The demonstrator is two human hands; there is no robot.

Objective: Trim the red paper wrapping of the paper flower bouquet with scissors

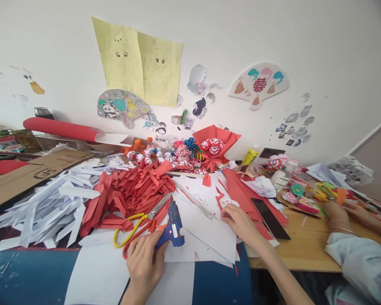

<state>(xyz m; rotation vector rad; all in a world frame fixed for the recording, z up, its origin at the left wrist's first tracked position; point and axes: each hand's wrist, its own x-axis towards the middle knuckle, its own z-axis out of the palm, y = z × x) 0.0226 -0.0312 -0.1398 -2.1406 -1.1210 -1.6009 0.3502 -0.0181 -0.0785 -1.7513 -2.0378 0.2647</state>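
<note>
Glue gun point(175, 222): in L hand point(146, 262), fingers wrapped round it, nozzle point(171, 198) pointing away fr. wearer.
Red strip point(221, 201): at R fingertips, R hand point(238, 222) nearly closed, prob. pinching it.
Nozzle/strip: apart; looks like gluing prep, next move calls for bringing both together.
White sheets point(205, 239): clearest room, betw. hands.
Scissors point(151, 214): crowd gun's L.
Phone point(269, 218): just R of R hand.

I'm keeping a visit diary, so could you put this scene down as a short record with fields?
Left hand: holds the glue gun
Right hand: pinches a red piece
Beside left hand: scissors
Piles: white strips, red strips
Behind: bouquet
Right side: phone, another person's hands
Wall: drawings, fans
</note>
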